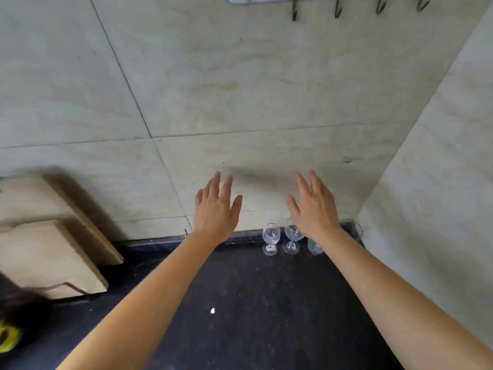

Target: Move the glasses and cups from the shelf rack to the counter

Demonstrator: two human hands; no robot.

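Hands: left hand and right hand empty, fingers straight and spread | glasses stand on counter, 1 o'clock ahead of person | advice: reach toward 12 o'clock, grip next glass by stem.

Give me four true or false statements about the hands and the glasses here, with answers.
1. The left hand and the right hand both hold nothing. True.
2. The stemmed glasses lie on their sides. False: they stand upright on the black counter.
3. The glasses stand close to the tiled wall. True.
4. Cups hang from the hooks. False: the hooks in view are bare.
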